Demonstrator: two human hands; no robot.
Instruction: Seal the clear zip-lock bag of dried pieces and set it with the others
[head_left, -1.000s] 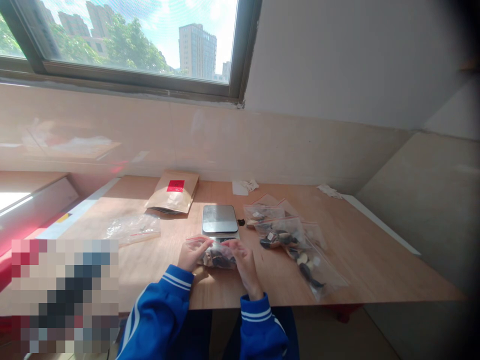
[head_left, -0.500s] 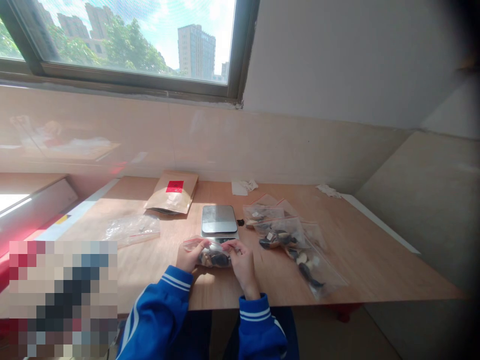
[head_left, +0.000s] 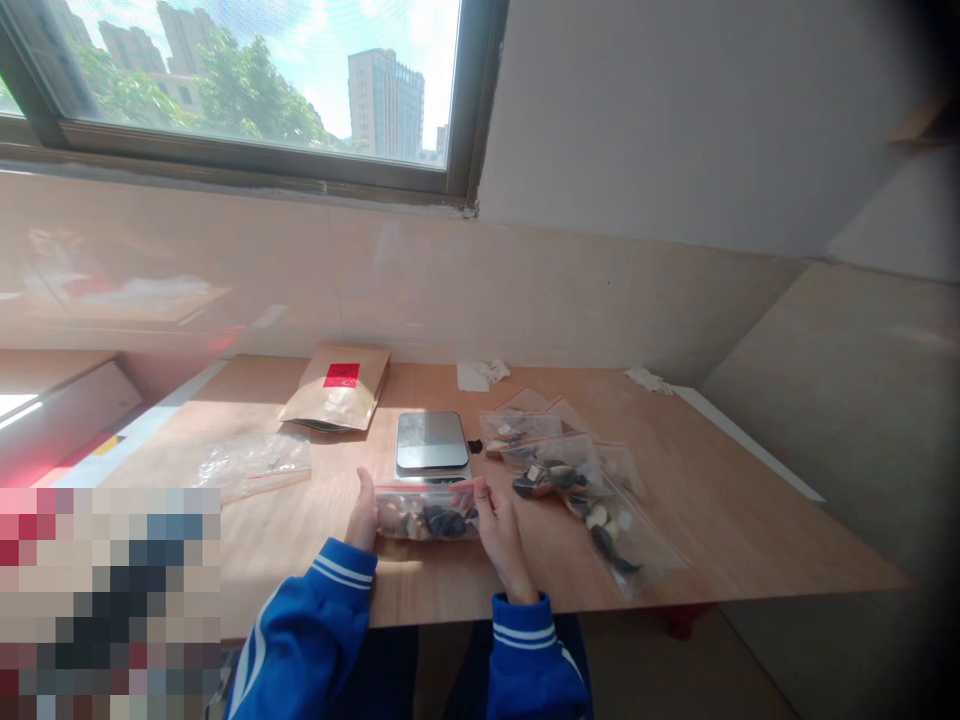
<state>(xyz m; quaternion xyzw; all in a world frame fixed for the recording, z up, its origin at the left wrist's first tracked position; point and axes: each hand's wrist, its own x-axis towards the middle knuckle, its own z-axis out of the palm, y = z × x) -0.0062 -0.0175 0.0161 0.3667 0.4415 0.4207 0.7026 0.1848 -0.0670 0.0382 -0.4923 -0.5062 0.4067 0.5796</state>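
Now both hands grip a zip bag (head_left: 427, 520) (dark and pale pieces inside).

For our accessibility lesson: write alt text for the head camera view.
Two hands, left hand and right hand, hold a small clear zip bag of dark and pale pieces upright on a wooden table, before a kitchen scale; more filled bags lie right.

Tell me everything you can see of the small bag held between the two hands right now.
The small bag is a clear plastic zip pouch with a red strip along its top edge. It holds dark and pale pieces, too small to identify. It lies lengthwise near the wooden table's front edge, just before the scale. The left hand grips its left end, the right hand its right end.
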